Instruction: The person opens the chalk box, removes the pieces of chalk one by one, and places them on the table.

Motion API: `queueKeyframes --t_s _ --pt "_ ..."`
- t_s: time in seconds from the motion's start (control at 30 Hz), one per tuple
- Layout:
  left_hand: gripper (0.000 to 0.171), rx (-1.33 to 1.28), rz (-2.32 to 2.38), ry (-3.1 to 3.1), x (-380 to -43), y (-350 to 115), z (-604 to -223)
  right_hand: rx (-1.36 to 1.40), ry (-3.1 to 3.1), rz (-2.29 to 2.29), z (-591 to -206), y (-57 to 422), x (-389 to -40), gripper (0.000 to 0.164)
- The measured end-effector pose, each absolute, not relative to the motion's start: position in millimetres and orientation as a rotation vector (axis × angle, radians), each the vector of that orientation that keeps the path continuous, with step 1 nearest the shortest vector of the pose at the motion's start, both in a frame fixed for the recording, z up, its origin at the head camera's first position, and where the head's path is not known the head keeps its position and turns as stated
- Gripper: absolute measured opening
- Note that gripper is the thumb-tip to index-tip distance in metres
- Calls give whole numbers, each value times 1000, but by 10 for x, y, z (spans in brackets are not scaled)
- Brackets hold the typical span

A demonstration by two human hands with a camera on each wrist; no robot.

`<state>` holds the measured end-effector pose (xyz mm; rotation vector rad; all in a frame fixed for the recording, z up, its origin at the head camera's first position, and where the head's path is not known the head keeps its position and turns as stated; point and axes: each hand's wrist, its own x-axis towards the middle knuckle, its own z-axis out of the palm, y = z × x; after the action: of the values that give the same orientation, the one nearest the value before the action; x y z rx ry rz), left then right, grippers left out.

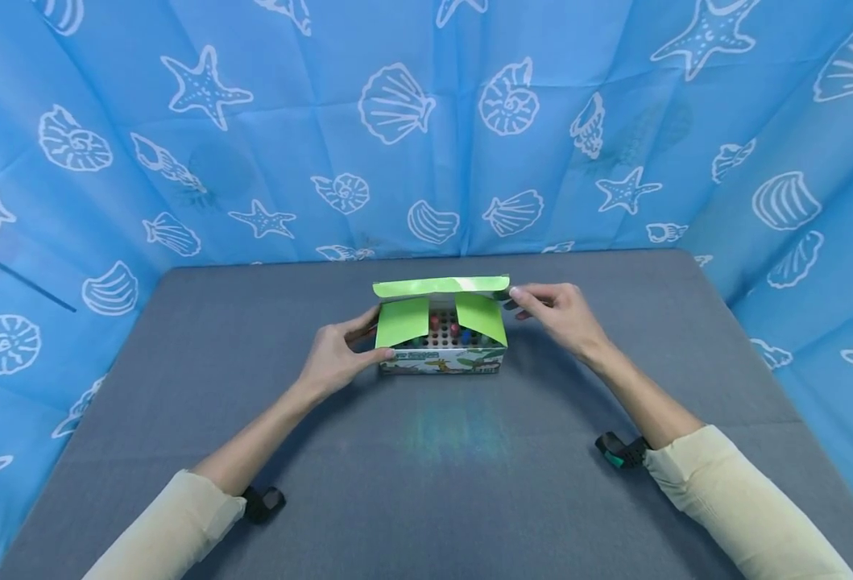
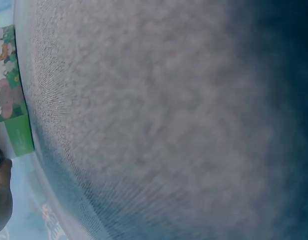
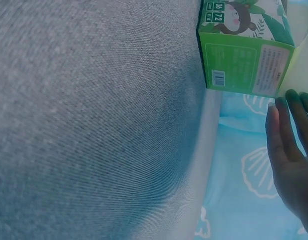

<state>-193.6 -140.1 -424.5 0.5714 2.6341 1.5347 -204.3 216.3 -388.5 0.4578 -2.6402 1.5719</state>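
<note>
A small cardboard box (image 1: 440, 364) with animal pictures stands on the grey table, its green-lined lid (image 1: 440, 287) raised at the back. Two green side flaps (image 1: 403, 322) lean over the top. Between them shows a holed insert (image 1: 440, 338) with red and blue round-ended pieces, their kind too small to tell. My left hand (image 1: 337, 354) grips the box's left end, thumb at the front corner. At the lid's right corner is my right hand (image 1: 558, 314), its fingertips touching or very near the edge. The right wrist view shows its fingers (image 3: 281, 130) fairly straight beside the box's green end (image 3: 231, 62).
Grey cloth covers the table (image 1: 426, 483). A blue curtain (image 1: 426, 161) with white shells and starfish hangs behind and at both sides. Black wrist devices sit under the left forearm (image 1: 216, 463) and right forearm (image 1: 647, 403).
</note>
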Motion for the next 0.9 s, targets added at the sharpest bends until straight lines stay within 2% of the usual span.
queueKeyframes --t_s 0.3,0.5,0.67,0.9 --pt "84 731 1462 2658 -1991 -1395 -4211 594 -2650 1360 -3955 2137 -2052 38" --pt "83 698 1426 2672 -2036 -1409 -4203 691 -2614 1344 -4000 2098 -2077 40" --pt "86 712 1353 2695 -2075 -1423 -4179 679 -2653 1289 -3998 2068 -2074 45" --pt "90 724 1144 2754 -2116 -1429 -4150 702 -2680 1162 -4013 2067 -2076 45"
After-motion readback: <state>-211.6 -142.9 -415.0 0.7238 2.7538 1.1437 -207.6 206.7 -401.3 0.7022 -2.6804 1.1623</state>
